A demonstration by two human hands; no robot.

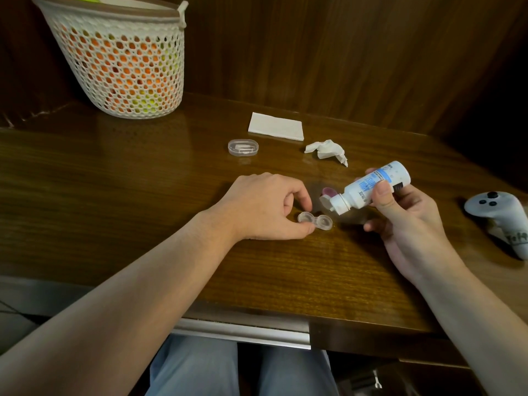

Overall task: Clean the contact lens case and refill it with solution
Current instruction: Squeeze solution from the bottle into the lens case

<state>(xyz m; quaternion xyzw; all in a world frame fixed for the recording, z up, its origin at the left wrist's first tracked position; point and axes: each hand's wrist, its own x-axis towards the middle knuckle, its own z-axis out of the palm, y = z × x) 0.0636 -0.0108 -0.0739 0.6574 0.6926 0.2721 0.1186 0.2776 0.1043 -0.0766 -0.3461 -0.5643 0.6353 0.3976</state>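
A clear two-well contact lens case [317, 221] lies uncapped on the wooden table [143, 172]. My left hand [265, 205] pinches its left well between thumb and fingers. My right hand [400, 215] holds a white solution bottle [368, 188] with a blue label, tilted down to the left. Its flip cap is open and the nozzle hangs just above and right of the case's right well. A purple cap [328, 191] lies on the table behind the nozzle.
A crumpled tissue [328, 150] and a folded white tissue [276, 126] lie farther back. A small clear plastic box [243, 147] sits left of them. A white mesh basket [123, 58] stands at the back left. A grey controller [500, 218] rests at the right edge.
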